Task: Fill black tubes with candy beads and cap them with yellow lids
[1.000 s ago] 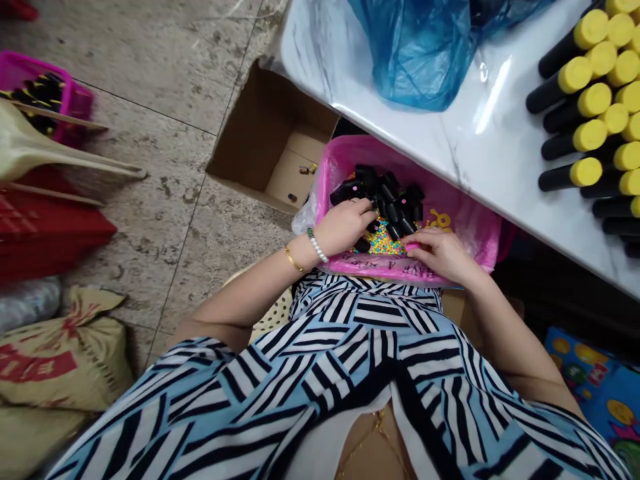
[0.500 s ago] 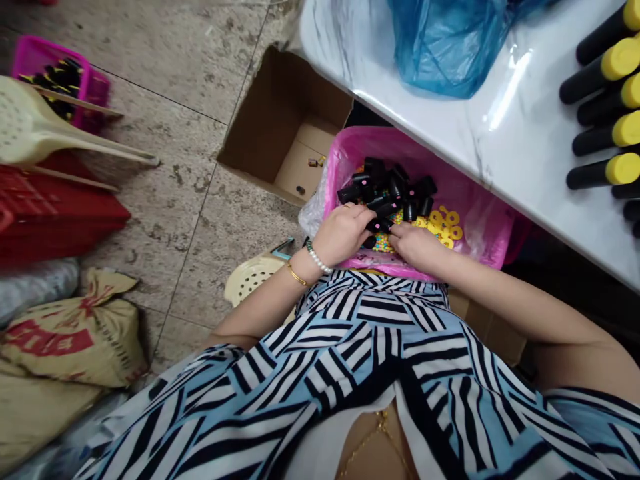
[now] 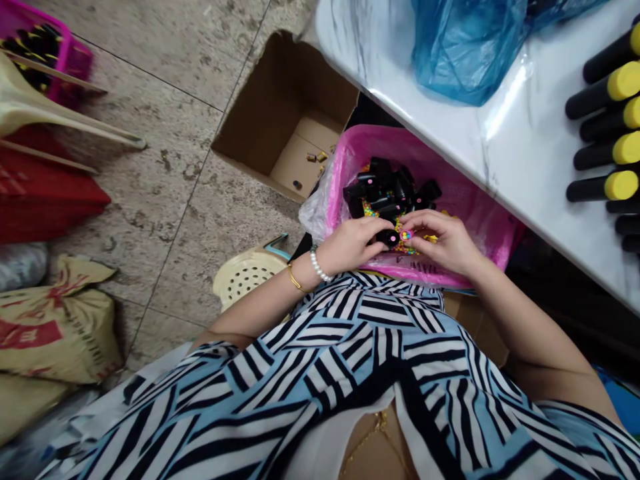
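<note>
- A speckled floor spreads at the left, a white worktop at the upper right.
- Nearest are the wearer's striped clothes; by the left forearm, a cream stool with holes.
- The left hand grips a black tube between thumb and fingers, the tube's end with a pink dot in view.
- The right hand pinches a pink cup of coloured balls at its fingertips, just beside that end; whether the two touch, I cannot tell.
- Both hands are over the near part of a pink basket.
- In it, around and beyond the hands, lie loose beads and heaped black pieces.
- Beyond, to the left, a cardboard box has small bits on its bottom.
- On the worktop are a blue bag and, right of it, yellow-capped tubes.
</note>
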Demonstrator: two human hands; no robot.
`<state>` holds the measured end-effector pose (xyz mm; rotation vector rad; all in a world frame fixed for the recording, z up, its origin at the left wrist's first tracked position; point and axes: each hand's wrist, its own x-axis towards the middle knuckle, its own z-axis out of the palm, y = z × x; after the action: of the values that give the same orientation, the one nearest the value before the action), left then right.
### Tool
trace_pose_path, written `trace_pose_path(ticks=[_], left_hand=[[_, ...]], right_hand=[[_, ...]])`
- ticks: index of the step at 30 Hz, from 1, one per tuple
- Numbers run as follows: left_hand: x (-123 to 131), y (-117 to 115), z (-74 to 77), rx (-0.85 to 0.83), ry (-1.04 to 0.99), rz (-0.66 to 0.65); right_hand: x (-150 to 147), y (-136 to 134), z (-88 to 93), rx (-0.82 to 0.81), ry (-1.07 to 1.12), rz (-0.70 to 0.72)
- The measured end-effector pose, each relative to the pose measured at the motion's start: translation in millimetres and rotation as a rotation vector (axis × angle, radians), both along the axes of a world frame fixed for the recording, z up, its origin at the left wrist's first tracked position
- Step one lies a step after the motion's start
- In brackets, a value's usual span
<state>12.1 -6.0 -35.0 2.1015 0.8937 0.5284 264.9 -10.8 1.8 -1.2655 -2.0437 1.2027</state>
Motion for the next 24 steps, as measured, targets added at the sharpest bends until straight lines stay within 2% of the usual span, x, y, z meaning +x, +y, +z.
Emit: trace_pose_path(ticks=[3, 8, 11, 14, 17, 21, 24], left_hand=[[4, -1, -0.3, -0.001, 0.004, 0.013], [10, -3, -4.5, -0.004, 0.011, 0.029], [14, -4, -6.7, -0.029, -0.014, 0.059], [15, -3, -6.8, -0.049, -0.05, 0.071], [12, -1, -5.1, -0.061, -0.099, 0.09], [6, 0, -2.3, -0.156, -0.155, 0.105], [3, -1, -0.2, -0.213, -0.187, 0.082]], right_hand=[[-3, -4, 5.9, 0.14, -0.165, 0.03], [-11, -12, 15.0, 0.378, -0.449, 0.157], [-13, -15, 19.5, 0.495, -0.483, 0.197], [-7, -18, 23.1, 0.579, -0.453, 0.177], [3, -21, 20.0, 0.523, -0.491, 0.128], [12, -28, -2.8, 0.241, -0.608, 0.176], [8, -32, -14.3, 0.076, -0.546, 0.214]])
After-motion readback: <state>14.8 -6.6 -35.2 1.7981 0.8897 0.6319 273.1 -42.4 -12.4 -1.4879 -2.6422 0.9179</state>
